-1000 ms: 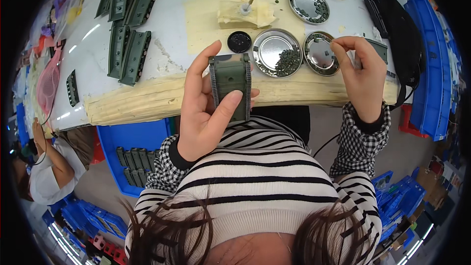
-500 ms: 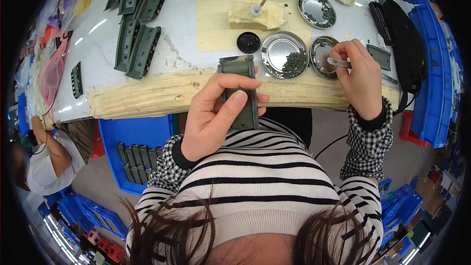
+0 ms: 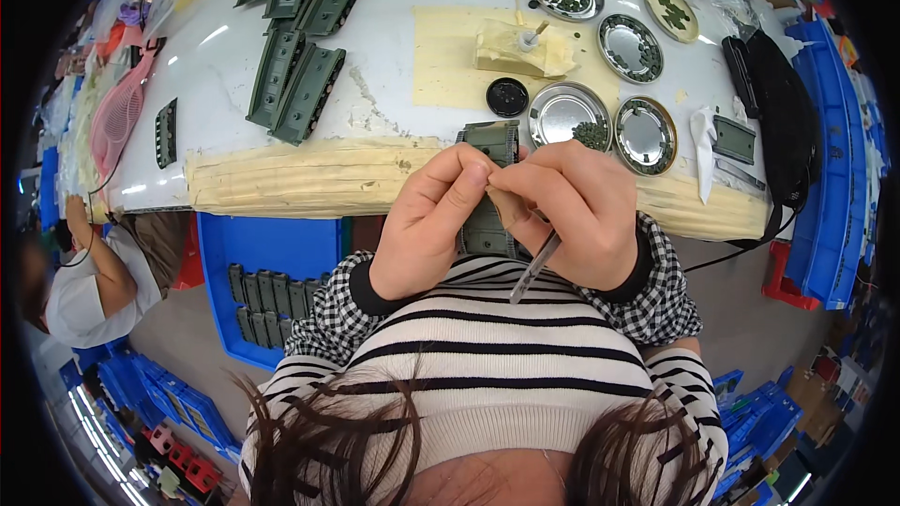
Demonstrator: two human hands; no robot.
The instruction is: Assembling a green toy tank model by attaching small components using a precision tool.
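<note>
My left hand (image 3: 422, 220) grips a long green plastic model-tank hull part (image 3: 489, 136), held upright in front of my striped top. My right hand (image 3: 586, 211) has come up against it, thumb and forefinger pinched together at the left fingertips. Anything tiny between those fingertips is hidden. A pair of tweezers (image 3: 534, 270) is tucked in my right hand, its end pointing down toward my body. Just beyond the hands, a round metal dish (image 3: 560, 112) holds many small green pieces, and a second metal dish (image 3: 645, 139) has pieces around its rim.
Long green hull parts (image 3: 305, 84) are piled at the far left. A black round lid (image 3: 507, 96) lies by a paper-wrapped block (image 3: 516, 52) with a small bottle. Further dishes (image 3: 630, 49) stand at the back right. A blue bin (image 3: 267, 253) of green parts sits below the table edge.
My right hand has moved left from the right-hand dish to my left hand, and the tweezers now point back toward me. The left fingers have shifted to a pinch.
</note>
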